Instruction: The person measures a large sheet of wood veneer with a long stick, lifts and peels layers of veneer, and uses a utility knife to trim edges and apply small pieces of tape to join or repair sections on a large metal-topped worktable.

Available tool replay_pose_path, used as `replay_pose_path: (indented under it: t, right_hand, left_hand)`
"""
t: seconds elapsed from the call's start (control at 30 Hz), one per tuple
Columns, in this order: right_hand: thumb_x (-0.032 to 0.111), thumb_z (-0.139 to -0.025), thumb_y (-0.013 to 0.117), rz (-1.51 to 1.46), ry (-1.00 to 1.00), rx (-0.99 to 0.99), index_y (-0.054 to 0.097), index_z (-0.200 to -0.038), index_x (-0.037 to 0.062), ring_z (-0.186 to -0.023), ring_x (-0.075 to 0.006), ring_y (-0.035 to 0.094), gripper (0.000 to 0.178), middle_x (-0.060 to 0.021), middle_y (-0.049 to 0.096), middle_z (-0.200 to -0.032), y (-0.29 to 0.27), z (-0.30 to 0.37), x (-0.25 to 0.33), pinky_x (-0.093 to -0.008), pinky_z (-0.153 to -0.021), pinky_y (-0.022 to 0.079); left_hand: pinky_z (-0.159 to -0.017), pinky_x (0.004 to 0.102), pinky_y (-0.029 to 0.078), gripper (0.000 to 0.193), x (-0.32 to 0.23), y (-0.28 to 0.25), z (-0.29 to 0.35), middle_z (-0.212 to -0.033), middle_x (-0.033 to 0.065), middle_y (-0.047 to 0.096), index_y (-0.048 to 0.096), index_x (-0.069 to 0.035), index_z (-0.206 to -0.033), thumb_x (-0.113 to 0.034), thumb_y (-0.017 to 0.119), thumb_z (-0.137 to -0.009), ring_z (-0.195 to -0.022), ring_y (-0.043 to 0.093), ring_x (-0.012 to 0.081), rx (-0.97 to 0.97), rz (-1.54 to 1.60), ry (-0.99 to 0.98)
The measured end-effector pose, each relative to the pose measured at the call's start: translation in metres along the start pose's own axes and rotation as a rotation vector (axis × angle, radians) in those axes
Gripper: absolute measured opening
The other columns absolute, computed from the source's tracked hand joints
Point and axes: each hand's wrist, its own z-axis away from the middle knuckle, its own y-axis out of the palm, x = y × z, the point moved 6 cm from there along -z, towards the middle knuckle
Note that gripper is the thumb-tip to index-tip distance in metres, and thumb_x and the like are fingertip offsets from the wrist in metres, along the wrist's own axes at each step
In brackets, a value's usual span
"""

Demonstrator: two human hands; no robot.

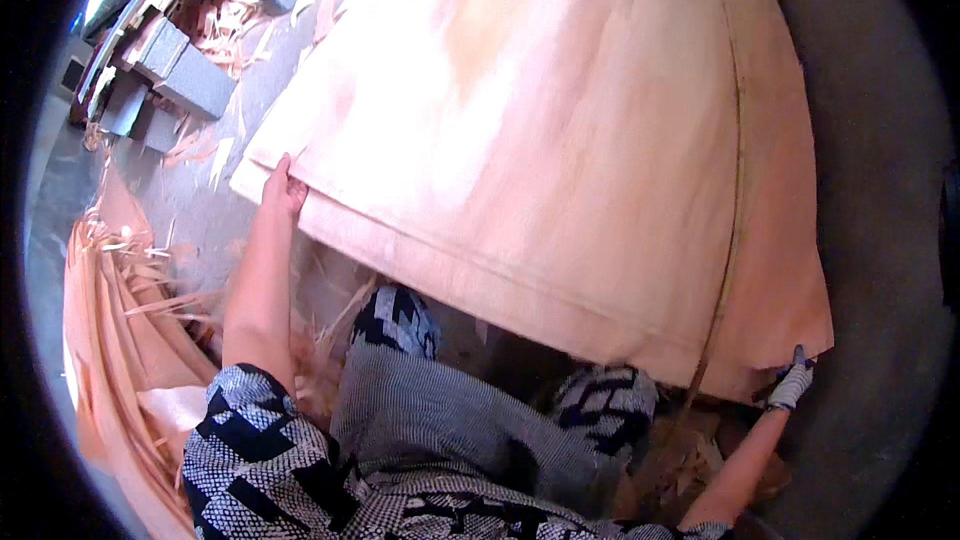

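Observation:
A large stack of pale pinkish wood veneer sheets [560,160] spreads out before me, its near edge just beyond my knees. My left hand [285,188], bare, is closed on the sheets' near left corner, fingers partly hidden by the wood. At the near right corner, my right hand [793,382] in a whitish glove with dark fingertips pinches the edge of a veneer sheet, thumb on top. A thin brownish stick or strip [738,160] runs lengthwise over the right part of the sheets and sticks out past the near edge.
To my left lies a heap of long veneer scraps [130,330]. Grey concrete blocks [185,70] stand at the far left, with wood shavings [225,25] around them. Grey floor [880,240] runs along the right side. More scraps [690,460] lie near my right arm.

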Motion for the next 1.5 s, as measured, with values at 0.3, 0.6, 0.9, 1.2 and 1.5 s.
replay_pose_path:
  t: [0.3, 0.6, 0.9, 1.2, 1.5]
  right_hand:
    - [0.023, -0.081, 0.061, 0.480, -0.350, 0.502, 0.050, -0.111, -0.0067, -0.088, -0.0199, 0.054, 0.043, -0.0120, 0.058, -0.105, 0.106, 0.110, 0.060, -0.0307, -0.077, 0.044]
    - [0.033, -0.076, 0.063, 0.627, -0.130, 0.410, 0.056, -0.103, -0.0025, -0.084, -0.0272, 0.056, 0.045, -0.0170, 0.060, -0.096, 0.104, 0.060, 0.022, -0.0345, -0.074, 0.044]
    - [0.022, -0.081, 0.054, 1.142, -0.540, 0.070, 0.054, -0.098, -0.0021, -0.090, -0.0363, 0.054, 0.030, -0.0227, 0.056, -0.099, 0.096, 0.092, 0.044, -0.0438, -0.078, 0.043]
    - [0.020, -0.082, 0.048, 0.935, -0.317, 0.013, 0.053, -0.105, 0.0017, -0.098, -0.0384, 0.052, 0.030, -0.0221, 0.054, -0.107, 0.112, 0.067, 0.035, -0.0436, -0.080, 0.043]
    - [0.022, -0.080, 0.054, 0.983, -0.404, 0.154, 0.051, -0.110, -0.0040, -0.092, -0.0349, 0.055, 0.039, -0.0215, 0.057, -0.102, 0.111, -0.010, -0.038, -0.0394, -0.078, 0.044]
  left_hand:
    - [-0.103, 0.0320, 0.024, 0.047, 0.011, 0.089, 0.089, -0.135, 0.0076, 0.035, 0.045, -0.001, -0.123, -0.009, 0.050, -0.077, -0.123, 0.032, 0.0241, 0.575, -1.681, 1.103]
    - [-0.072, 0.0368, 0.046, 0.040, 0.000, 0.037, -0.029, -0.087, 0.0215, 0.061, 0.059, 0.006, -0.092, -0.028, 0.065, -0.072, -0.081, 0.060, 0.0297, 0.270, -1.248, 0.535]
    - [-0.073, 0.0396, 0.044, 0.030, 0.004, 0.067, 0.019, -0.084, 0.0221, 0.060, 0.059, 0.005, -0.085, -0.020, 0.063, -0.070, -0.080, 0.058, 0.0347, 0.109, -1.341, 1.045]
    - [-0.081, 0.0409, 0.042, 0.032, 0.007, 0.080, -0.007, -0.093, 0.0242, 0.058, 0.058, 0.005, -0.093, -0.020, 0.059, -0.072, -0.090, 0.056, 0.0360, 0.152, -1.556, 0.982]
    - [-0.075, 0.0381, 0.044, 0.039, 0.004, 0.080, -0.014, -0.088, 0.0222, 0.061, 0.060, 0.004, -0.094, -0.029, 0.060, -0.072, -0.083, 0.059, 0.0331, 0.244, -1.519, 0.832]
